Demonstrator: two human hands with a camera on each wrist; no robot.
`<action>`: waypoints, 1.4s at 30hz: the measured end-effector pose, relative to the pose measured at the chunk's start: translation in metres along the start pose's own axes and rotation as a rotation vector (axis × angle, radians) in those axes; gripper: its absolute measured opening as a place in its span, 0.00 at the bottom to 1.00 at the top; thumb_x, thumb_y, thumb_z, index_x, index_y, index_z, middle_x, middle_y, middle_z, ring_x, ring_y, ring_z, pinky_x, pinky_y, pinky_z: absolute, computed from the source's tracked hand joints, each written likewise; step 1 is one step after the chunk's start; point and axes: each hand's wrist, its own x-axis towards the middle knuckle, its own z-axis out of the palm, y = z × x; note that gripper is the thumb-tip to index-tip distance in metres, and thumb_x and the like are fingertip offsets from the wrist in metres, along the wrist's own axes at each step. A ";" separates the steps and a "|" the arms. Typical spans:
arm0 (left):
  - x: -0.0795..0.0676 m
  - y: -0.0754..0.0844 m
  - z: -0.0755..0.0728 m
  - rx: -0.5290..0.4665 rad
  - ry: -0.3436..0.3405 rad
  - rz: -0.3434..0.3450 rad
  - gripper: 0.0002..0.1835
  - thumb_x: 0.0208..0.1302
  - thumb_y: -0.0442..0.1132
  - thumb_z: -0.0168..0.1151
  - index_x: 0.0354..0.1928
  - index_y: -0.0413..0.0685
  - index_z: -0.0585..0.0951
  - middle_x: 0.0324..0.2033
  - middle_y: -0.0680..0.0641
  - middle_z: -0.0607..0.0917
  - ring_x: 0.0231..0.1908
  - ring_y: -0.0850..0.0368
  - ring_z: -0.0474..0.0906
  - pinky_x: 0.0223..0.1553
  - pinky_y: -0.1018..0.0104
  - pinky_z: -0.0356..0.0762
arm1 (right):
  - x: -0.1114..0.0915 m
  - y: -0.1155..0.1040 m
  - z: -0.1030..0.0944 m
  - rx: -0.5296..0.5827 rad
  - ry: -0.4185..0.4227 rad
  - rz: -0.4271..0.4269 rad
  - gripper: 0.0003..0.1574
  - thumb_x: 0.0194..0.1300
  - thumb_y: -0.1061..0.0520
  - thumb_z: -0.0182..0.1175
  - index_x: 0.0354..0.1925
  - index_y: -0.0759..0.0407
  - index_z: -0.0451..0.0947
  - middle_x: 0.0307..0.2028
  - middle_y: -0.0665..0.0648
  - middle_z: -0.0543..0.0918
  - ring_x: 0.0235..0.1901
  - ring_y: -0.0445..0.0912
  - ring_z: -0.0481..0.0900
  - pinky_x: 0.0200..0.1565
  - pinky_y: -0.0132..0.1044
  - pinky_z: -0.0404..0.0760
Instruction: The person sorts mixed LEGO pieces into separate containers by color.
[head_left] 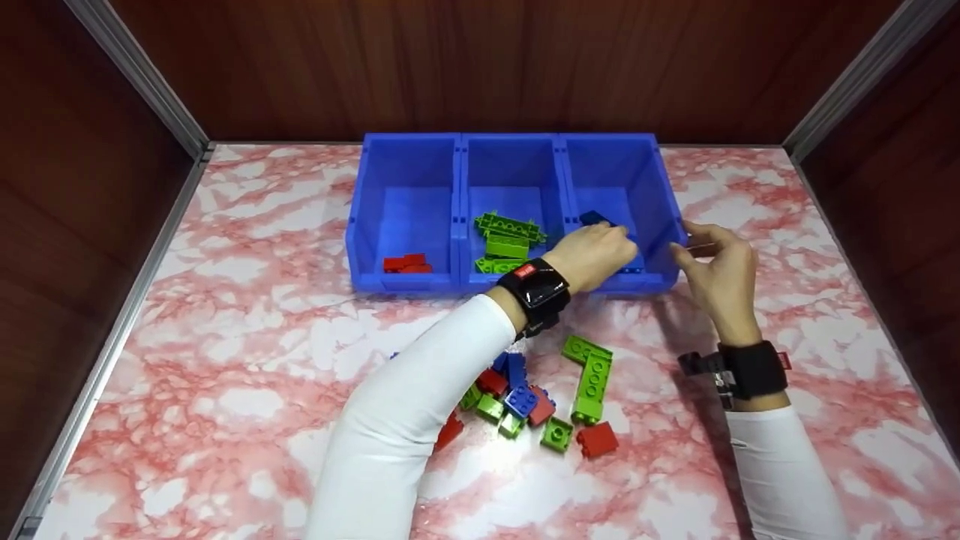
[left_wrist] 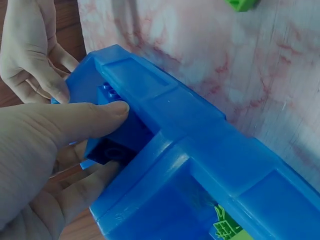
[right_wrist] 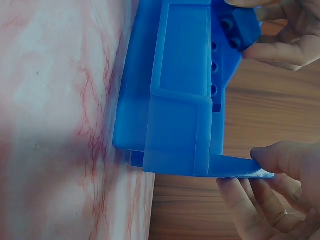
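My left hand (head_left: 589, 259) reaches into the right compartment of a blue three-part bin (head_left: 405, 285). It pinches a dark blue toy brick (left_wrist: 120, 137) between thumb and fingers, just behind the bin's front lip. In the right wrist view, round openings show on the underside of this brick (right_wrist: 241, 29). Another blue brick (right_wrist: 216, 75), with a row of studs, lies along the inside of the front wall. My right hand (head_left: 724, 281) grips the bin's right side wall, its thumb on one face and the fingers on the other (right_wrist: 240, 200).
Green bricks (head_left: 508, 246) lie in the middle compartment and red bricks (head_left: 407, 264) in the left one. In front of the bin is a loose pile of red, green and blue bricks (head_left: 521, 401), partly hidden by my left sleeve. Long green bricks (head_left: 595, 379) lie beside it.
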 end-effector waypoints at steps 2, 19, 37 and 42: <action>0.000 0.001 0.000 0.022 -0.002 0.000 0.15 0.76 0.28 0.53 0.54 0.46 0.85 0.55 0.45 0.88 0.56 0.48 0.85 0.63 0.59 0.85 | 0.000 0.000 -0.001 0.003 0.000 -0.004 0.20 0.65 0.65 0.70 0.55 0.66 0.86 0.45 0.69 0.91 0.30 0.21 0.76 0.33 0.14 0.75; -0.021 -0.006 -0.014 0.024 0.019 0.055 0.15 0.76 0.35 0.57 0.59 0.50 0.84 0.61 0.45 0.85 0.58 0.48 0.81 0.59 0.58 0.85 | 0.003 0.000 0.000 0.007 0.024 -0.040 0.20 0.63 0.65 0.70 0.54 0.68 0.86 0.43 0.70 0.91 0.28 0.19 0.75 0.31 0.13 0.74; -0.133 -0.017 0.003 -0.554 -0.162 -0.235 0.22 0.64 0.27 0.67 0.61 0.36 0.80 0.55 0.37 0.87 0.43 0.47 0.87 0.46 0.63 0.91 | 0.000 0.001 -0.001 0.009 0.013 -0.024 0.20 0.64 0.65 0.70 0.55 0.67 0.86 0.44 0.70 0.91 0.29 0.22 0.76 0.32 0.13 0.75; -0.147 -0.019 0.020 -0.551 -0.190 -0.276 0.20 0.62 0.34 0.72 0.56 0.38 0.84 0.56 0.37 0.88 0.46 0.45 0.88 0.52 0.58 0.90 | -0.001 0.002 0.000 0.009 0.009 -0.019 0.20 0.64 0.65 0.70 0.55 0.66 0.86 0.44 0.69 0.91 0.29 0.22 0.76 0.32 0.14 0.75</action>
